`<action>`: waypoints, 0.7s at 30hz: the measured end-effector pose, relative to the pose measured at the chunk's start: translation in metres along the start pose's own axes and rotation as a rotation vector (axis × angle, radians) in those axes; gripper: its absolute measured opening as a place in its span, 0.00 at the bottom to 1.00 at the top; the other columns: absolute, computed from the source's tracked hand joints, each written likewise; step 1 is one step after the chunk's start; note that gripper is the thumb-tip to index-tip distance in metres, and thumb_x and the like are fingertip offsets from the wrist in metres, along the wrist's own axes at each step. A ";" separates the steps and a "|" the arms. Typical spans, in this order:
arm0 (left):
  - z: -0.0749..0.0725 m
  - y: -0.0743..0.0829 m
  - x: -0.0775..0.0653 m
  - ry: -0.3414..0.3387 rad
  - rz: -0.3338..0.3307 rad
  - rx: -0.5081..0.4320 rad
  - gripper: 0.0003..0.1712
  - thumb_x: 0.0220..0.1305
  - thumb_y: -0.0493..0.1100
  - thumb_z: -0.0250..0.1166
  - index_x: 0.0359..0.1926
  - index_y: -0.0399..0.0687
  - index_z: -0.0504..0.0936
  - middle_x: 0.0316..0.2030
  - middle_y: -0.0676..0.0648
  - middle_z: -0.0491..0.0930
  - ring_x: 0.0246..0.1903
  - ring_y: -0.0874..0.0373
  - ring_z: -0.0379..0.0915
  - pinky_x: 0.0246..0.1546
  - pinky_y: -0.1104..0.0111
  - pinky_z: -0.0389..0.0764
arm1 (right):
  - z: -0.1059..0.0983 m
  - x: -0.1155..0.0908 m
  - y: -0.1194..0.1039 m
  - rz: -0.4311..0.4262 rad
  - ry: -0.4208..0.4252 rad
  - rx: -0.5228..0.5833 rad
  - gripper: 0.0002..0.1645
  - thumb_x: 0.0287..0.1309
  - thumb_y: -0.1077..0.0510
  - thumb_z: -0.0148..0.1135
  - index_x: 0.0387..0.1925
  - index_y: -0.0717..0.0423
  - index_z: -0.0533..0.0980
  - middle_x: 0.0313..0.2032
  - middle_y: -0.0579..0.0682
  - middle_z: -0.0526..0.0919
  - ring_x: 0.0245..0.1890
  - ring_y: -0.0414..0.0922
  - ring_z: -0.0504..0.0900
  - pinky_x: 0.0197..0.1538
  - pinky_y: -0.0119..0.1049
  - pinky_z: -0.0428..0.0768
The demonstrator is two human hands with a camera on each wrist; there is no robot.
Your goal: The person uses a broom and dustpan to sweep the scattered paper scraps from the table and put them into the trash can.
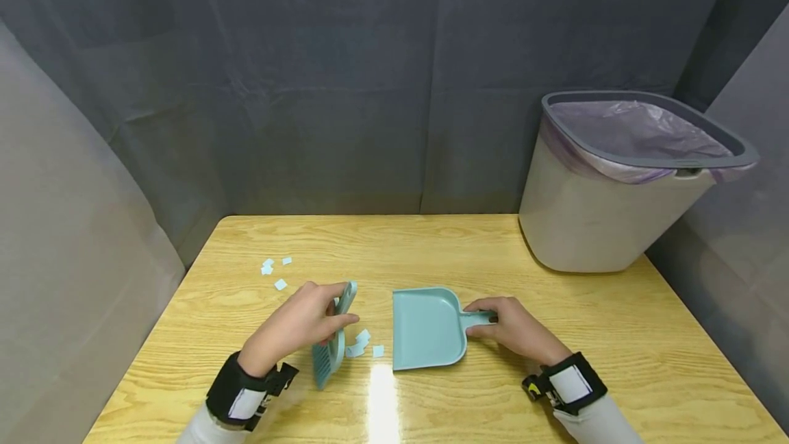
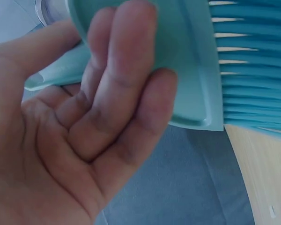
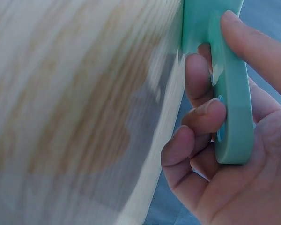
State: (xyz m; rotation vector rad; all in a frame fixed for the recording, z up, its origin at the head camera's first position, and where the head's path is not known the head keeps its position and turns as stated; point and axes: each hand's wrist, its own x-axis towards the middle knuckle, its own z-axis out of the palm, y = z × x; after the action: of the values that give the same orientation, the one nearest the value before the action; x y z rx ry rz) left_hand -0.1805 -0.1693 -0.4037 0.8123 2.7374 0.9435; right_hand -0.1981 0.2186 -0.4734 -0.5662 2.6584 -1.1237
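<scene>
In the head view my left hand grips a small teal hand brush on its edge, bristles toward the table's front. The left wrist view shows my fingers curled against the brush's back, with the blue bristles beyond. Right of the brush lie several pale blue paper scraps, one of them close to the dustpan's lip. The teal dustpan lies with its open edge facing left. My right hand holds its handle, thumb on one side and fingers curled on the other.
More paper scraps lie at the table's back left. A grey bin with a plastic liner stands at the back right corner. Dark cloth hangs behind the wooden table, with pale panels at both sides.
</scene>
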 end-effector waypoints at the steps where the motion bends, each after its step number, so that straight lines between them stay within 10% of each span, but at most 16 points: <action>1: 0.001 0.001 0.000 0.003 0.003 -0.005 0.13 0.70 0.46 0.70 0.32 0.55 0.73 0.11 0.61 0.70 0.10 0.65 0.69 0.16 0.72 0.69 | 0.000 0.000 0.000 -0.002 0.001 -0.001 0.21 0.61 0.50 0.75 0.53 0.53 0.85 0.52 0.51 0.86 0.56 0.52 0.83 0.57 0.52 0.81; 21: 0.018 0.003 0.008 0.146 0.025 -0.086 0.14 0.71 0.46 0.69 0.32 0.52 0.74 0.14 0.52 0.76 0.14 0.67 0.74 0.20 0.70 0.77 | 0.002 0.001 0.001 0.011 0.009 -0.022 0.20 0.61 0.50 0.75 0.53 0.52 0.85 0.52 0.49 0.87 0.54 0.49 0.83 0.56 0.50 0.81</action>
State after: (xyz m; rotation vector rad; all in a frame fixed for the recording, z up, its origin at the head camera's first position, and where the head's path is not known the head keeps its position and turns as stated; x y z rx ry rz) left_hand -0.1808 -0.1529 -0.4161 0.7941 2.7908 1.1610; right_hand -0.1987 0.2181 -0.4753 -0.5504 2.6819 -1.0975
